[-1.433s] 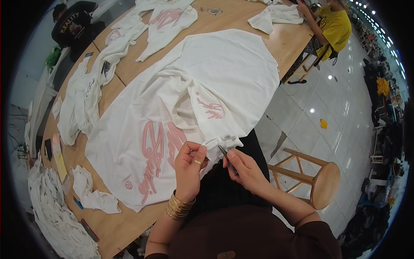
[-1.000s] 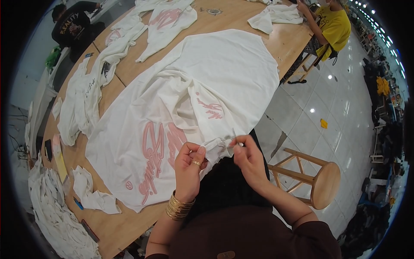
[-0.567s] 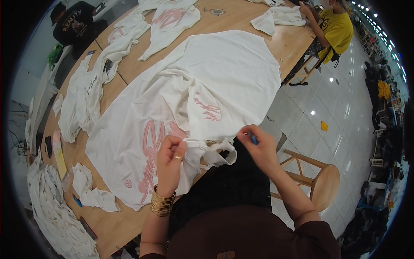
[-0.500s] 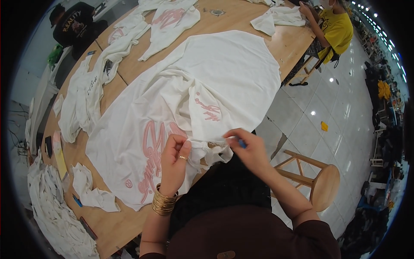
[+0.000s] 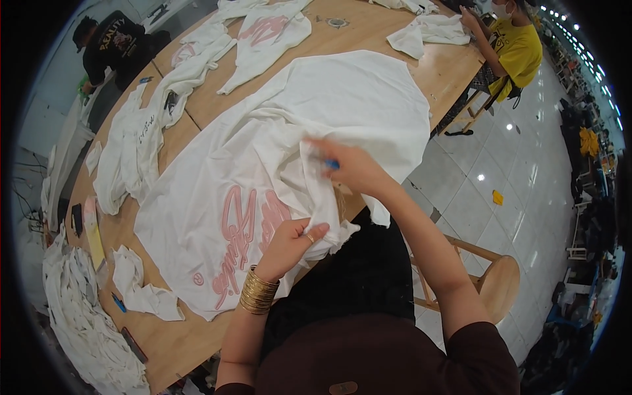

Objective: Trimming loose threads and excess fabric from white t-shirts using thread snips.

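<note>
A large white garment (image 5: pixel 355 92) with pink lettering is spread over the table, its near part bunched up. My left hand (image 5: pixel 293 245), with gold bangles on its wrist, is closed on the white fabric at the table's near edge, thumb on top. Above the bunched cloth is my right hand (image 5: pixel 349 168), its fingers smeared by motion. A small blue tool (image 5: pixel 331 163) is tucked in that hand; its exact kind is hidden. A fold of the fabric lies under the right fingers, and a loose flap hangs past the edge below.
More white garments (image 5: pixel 125 151) lie at the left and far side of the wooden table (image 5: pixel 197 355). A white heap (image 5: pixel 85 316) sits at the near left. A wooden stool (image 5: pixel 497 286) stands at the right. Two other people are at the table's far side.
My right hand has moved up and left over the cloth, carrying the blue tool. My left hand has shifted slightly right. A fold now covers the small pink print.
</note>
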`<state>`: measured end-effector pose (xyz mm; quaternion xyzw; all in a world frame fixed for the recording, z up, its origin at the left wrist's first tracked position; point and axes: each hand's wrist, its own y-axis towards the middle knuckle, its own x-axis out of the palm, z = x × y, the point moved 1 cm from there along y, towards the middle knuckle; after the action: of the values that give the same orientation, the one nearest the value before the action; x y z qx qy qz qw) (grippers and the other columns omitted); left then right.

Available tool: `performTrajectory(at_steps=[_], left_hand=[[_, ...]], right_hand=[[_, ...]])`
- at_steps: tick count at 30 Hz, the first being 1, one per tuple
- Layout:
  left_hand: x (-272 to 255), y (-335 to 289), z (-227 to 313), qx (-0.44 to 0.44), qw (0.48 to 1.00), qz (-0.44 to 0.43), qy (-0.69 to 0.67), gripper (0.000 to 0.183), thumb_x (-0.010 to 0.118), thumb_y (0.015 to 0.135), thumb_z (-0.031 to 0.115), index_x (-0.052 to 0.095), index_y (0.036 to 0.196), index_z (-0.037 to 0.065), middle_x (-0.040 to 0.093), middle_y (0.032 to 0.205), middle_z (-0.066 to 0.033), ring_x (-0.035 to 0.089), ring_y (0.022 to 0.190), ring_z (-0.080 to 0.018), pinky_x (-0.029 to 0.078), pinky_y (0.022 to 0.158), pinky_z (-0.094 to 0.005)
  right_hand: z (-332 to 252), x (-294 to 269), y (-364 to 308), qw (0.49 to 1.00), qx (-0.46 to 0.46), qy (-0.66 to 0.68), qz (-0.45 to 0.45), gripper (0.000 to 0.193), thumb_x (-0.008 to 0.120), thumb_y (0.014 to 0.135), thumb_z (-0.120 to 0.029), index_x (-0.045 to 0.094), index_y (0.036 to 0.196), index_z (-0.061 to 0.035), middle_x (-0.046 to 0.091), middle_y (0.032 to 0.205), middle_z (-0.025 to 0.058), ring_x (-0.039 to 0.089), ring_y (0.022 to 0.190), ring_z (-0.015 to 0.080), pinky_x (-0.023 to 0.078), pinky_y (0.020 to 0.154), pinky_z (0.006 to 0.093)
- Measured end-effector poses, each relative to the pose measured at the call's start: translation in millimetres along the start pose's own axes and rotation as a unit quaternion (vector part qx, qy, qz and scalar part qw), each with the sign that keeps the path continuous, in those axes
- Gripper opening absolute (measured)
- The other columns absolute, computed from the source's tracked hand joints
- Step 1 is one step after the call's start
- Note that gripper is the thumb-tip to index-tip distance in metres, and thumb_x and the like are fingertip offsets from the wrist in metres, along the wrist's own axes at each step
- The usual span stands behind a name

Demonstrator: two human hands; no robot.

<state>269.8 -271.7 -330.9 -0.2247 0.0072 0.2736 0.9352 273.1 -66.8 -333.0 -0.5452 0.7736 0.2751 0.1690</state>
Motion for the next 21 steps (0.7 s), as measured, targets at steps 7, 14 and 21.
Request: performTrajectory(at_steps=[7, 14, 21], left_hand=[[-5.0, -8.2, 5.7, 0.008, 0.976, 0.108, -0.188, 0.027, 0.052, 0.090, 0.022, 0.062, 0.096, -0.003, 0.062, 0.081, 0.0012, 0.051, 0.069, -0.0021, 0.042, 0.062, -0.0197], [-3.3, -5.3, 19.6, 0.062, 0.978, 0.188, -0.069, 0.031, 0.054, 0.090, 0.026, 0.062, 0.088, -0.004, 0.053, 0.062, 0.0037, 0.040, 0.056, -0.0023, 0.035, 0.050, -0.0205], [8.1, -4.6, 12.7, 0.068, 0.972, 0.219, -0.049, 0.037, 0.056, 0.088, 0.029, 0.059, 0.075, -0.005, 0.042, 0.054, 0.0039, 0.032, 0.053, -0.0037, 0.029, 0.045, -0.0235]], right_hand=[[-42.4, -8.5, -53.1, 0.997, 0.038, 0.030, -0.054, 0.026, 0.070, 0.072, -0.019, 0.055, 0.086, -0.0043, 0.055, 0.075, 0.0102, 0.057, 0.071, 0.0271, 0.045, 0.062, 0.0331], [-40.8, -14.2, -84.6, 0.990, 0.016, 0.052, -0.130, 0.025, 0.072, 0.071, -0.018, 0.054, 0.077, -0.0014, 0.046, 0.073, 0.0062, 0.046, 0.060, 0.0219, 0.039, 0.055, 0.0280], [-19.0, -36.3, -81.3, 0.989, 0.121, -0.008, -0.082, 0.026, 0.067, 0.074, -0.021, 0.056, 0.085, -0.0010, 0.047, 0.074, 0.0086, 0.048, 0.066, 0.0236, 0.039, 0.060, 0.0309]])
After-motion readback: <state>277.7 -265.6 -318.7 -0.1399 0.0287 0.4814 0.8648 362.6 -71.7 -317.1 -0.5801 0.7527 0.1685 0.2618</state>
